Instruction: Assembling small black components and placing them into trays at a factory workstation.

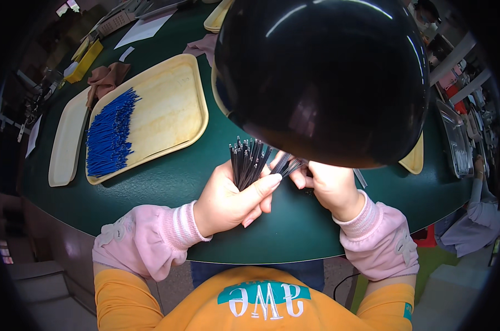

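A bundle of thin black wires with silvery tips is gripped in my left hand, its ends pointing up and away. Some of the black wires fan out to the right past my left thumb. My right hand meets them there with curled fingers, closed at their ends. The glossy black dome of a lamp hides part of the right fingers and whatever lies beneath it.
On the left, a cream tray holds many blue wires; a narrower tray lies beside it. Brown cloth and a yellow bin are farther back. The dome hangs low over the green table. Another person's arm shows far right.
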Demonstrator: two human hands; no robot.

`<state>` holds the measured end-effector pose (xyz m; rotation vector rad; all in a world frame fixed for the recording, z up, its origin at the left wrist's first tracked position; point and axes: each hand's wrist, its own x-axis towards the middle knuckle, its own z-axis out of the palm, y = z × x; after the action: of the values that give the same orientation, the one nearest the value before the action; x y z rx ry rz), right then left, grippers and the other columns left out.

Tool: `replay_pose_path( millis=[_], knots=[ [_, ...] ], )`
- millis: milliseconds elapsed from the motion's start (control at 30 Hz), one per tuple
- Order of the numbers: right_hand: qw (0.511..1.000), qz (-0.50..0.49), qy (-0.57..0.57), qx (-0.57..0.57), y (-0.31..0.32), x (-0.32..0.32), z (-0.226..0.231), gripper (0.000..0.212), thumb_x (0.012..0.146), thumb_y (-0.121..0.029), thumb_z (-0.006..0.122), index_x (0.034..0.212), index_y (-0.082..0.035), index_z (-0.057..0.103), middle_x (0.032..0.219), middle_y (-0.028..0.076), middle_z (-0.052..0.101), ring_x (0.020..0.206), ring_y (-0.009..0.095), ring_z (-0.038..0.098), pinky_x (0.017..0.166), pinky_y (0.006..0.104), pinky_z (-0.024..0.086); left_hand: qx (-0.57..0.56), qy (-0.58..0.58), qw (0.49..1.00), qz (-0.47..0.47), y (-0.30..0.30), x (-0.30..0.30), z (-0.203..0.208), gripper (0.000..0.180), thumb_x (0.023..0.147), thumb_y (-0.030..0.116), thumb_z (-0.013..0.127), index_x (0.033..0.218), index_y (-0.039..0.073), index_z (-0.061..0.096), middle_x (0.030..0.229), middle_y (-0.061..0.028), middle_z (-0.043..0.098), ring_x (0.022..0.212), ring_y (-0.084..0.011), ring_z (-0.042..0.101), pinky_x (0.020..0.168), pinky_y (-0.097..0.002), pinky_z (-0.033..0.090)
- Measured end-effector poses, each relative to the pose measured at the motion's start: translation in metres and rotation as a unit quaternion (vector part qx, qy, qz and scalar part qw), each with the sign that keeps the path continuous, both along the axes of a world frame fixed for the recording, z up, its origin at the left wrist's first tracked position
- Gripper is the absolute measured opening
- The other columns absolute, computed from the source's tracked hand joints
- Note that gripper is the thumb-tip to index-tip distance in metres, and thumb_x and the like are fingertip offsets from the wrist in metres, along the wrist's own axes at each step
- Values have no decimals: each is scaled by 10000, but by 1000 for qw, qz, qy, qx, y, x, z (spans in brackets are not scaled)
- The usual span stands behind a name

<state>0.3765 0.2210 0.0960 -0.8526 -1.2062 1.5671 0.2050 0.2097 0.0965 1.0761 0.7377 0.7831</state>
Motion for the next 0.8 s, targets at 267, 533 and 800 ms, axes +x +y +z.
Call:
replay_pose_path(
  millis=[267,533,800],
  knots=[
    [993,113,5,17,1,-2,12,182,784,-92,556,941,-6,519,825,54,556,710,88,527,619,204,433,-90,-80,991,-64,5,-5,3,168,856,168,456,810,8,481,541,-40,505,327,-57,401,309,-168,312],
    [996,87,-1,7,3,1,7,188,779,-66,530,954,1,514,771,70,559,668,95,511,590,205,408,-79,-71,993,-56,4,-7,0,207,852,201,470,814,-2,483,513,-49,494,307,-77,399,290,-178,297],
    [980,95,162,-69,4,7,-1,166,858,-116,372,880,-4,493,623,72,509,449,50,379,409,158,299,-114,-88,988,-58,5,-7,-3,210,859,213,457,808,11,479,503,-45,480,306,-75,385,295,-179,302]
  ],
)
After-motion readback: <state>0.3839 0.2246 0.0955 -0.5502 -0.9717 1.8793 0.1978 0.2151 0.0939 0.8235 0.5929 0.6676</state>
